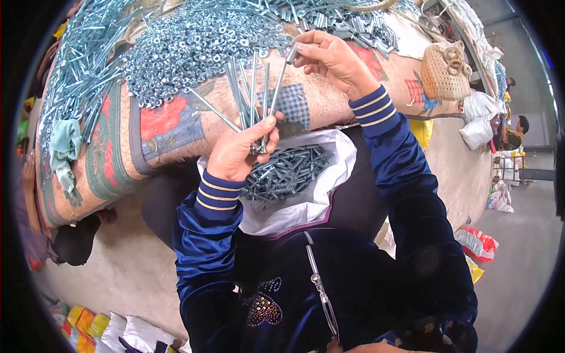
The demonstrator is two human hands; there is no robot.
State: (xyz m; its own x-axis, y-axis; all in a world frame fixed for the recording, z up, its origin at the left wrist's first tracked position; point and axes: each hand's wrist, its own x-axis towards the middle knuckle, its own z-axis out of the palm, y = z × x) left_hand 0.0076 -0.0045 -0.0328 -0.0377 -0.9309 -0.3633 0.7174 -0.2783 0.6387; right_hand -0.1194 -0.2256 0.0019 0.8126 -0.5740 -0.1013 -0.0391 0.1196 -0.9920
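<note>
Left hand (238,150): closed in a fist around the lower ends of a bundle of long bolts (250,94), thumb pressed across them. The bolts fan upward out of the fist, about half a dozen of them, silver-grey, their tips spreading toward the heap of nuts above.

Right hand (329,56): fingers pinched together on a small metal sleeve (291,54) at the top end of the rightmost bolt of the bundle. Whether the sleeve is already threaded onto that bolt cannot be told.

Sleeves: dark blue velvet with gold stripes at both cuffs; a zip runs down the front of the same garment at the lower middle.

White bag (321,194): open in the person's lap, just below the left hand, holding a pile of finished bolts (288,170) lying crosswise on one another.

Cloth (170,126): a patterned spread with red flowers and blue patches, covering the raised work surface in front of the person.

Heap of nuts (194,44): small bright rings, piled thick on the cloth, upper left of centre.

Loose bolts (76,76): a long drift of them along the far left edge of the cloth, beside a crumpled pale green rag (63,144).

Short sleeves (347,20): a further pile along the top edge, behind the right hand.

Woven basket (444,70): pale, on the right end of the cloth.

Floor: grey concrete, with coloured sacks (477,241) at the right and packets at the lower left. Another person (518,132) sits far off at the right rim.
</note>
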